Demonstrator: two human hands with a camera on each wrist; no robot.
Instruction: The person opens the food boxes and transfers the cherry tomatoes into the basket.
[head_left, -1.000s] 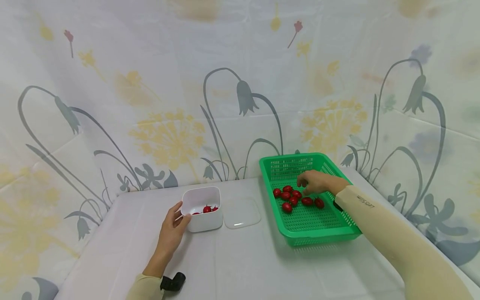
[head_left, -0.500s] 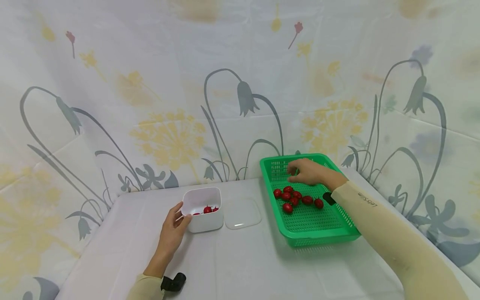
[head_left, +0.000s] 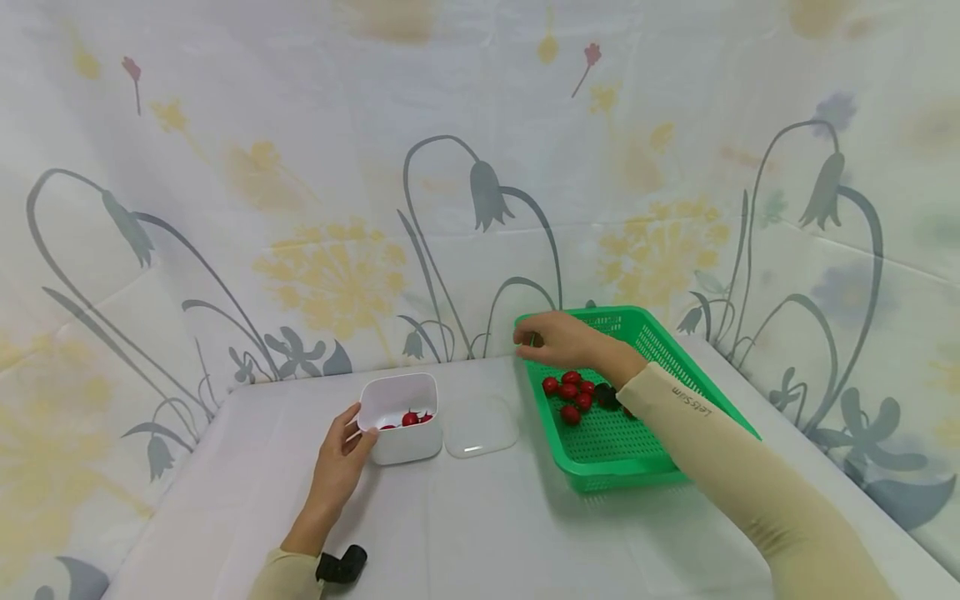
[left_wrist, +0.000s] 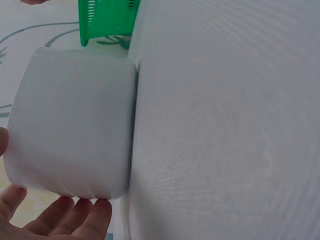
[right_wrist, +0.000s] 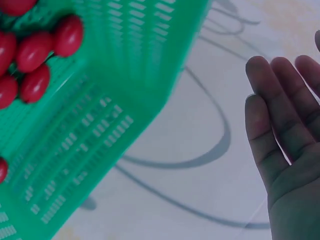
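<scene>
Now over the basket's (head_left: pixel 611 468) 10 o'clock rim with the right hand (head_left: pixel 562 340), having swung toward 9 o'clock in the last half second.
Curving thumb and forefinger there; cannot tell whether pinching anything. Gripping the box (head_left: pixel 408 447), unmoved at 7 o'clock, by its 8 o'clock corner with the left hand (head_left: pixel 340 462), thumb and fingers spread. Showing tomatoes (head_left: pixel 570 415) in both, a lid (head_left: pixel 480 427) at the box's 3 o'clock, and between lid and basket a strip of tabletop (head_left: pixel 487 525) widening toward 6.

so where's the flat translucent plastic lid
In the head view, the lid lies at lower middle, between the square white plastic box at left and the rectangular green plastic basket at right.
</scene>
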